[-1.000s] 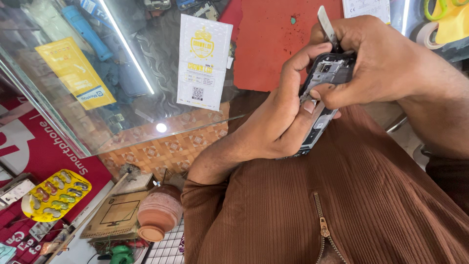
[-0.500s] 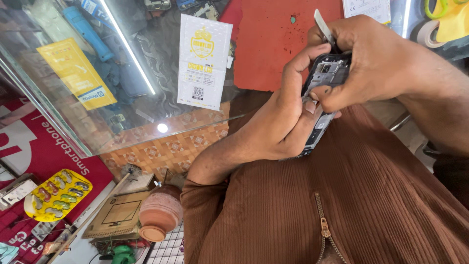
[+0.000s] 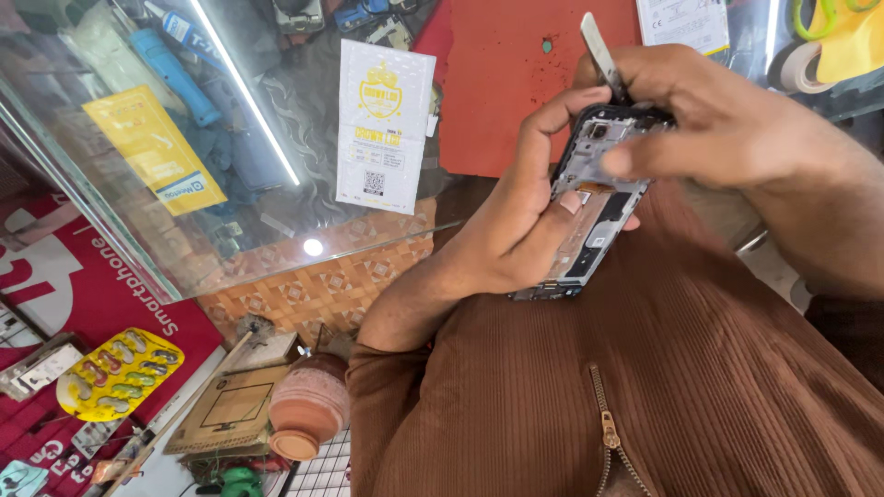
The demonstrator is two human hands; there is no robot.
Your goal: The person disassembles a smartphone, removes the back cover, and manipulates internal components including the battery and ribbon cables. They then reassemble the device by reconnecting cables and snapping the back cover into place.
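Note:
My left hand (image 3: 516, 230) grips an opened smartphone (image 3: 589, 207), its back cover off and the inner frame and parts showing, held in front of my chest. My right hand (image 3: 727, 138) comes in from the right and holds a thin flat metal tool (image 3: 600, 53) whose lower end meets the phone's top edge near the camera. The right fingers lie across the upper part of the phone and hide the tool's tip. I wear a brown ribbed top with a zip (image 3: 610, 433).
A glass counter (image 3: 230, 184) stretches to the left with a white card (image 3: 382, 129) and a yellow packet (image 3: 152, 152) on it. An orange mat (image 3: 516, 83) lies behind the phone. Below are a clay pot (image 3: 308, 414), a yellow blister pack (image 3: 120, 373) and a cardboard box (image 3: 230, 410).
The hands and phone stay almost where they were; the right hand and its tool have shifted slightly along the phone's top edge.

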